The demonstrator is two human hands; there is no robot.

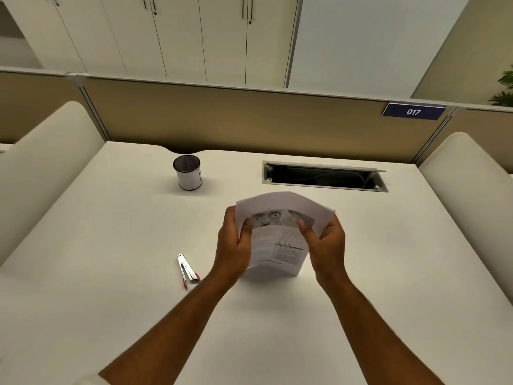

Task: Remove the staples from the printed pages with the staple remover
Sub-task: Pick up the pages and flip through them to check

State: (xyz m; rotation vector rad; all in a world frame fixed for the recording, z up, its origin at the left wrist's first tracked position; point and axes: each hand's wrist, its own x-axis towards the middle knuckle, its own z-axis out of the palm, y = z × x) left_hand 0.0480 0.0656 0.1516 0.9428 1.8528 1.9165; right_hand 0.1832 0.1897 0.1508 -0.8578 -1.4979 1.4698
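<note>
I see both hands — left hand, right hand — gripping the printed pages; staple remover lies just beside my left wrist, probably nearer that hand

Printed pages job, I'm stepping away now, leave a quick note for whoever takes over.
Left hand and right hand both grip the printed pages, lifted above the desk and bowed.
Staple remover lies untouched on the desk, left of the left hand.
Pen cup stands farther back.
Done: pages picked up. No staple is visible.
Left: find the staples, take the remover, pull them.
</note>
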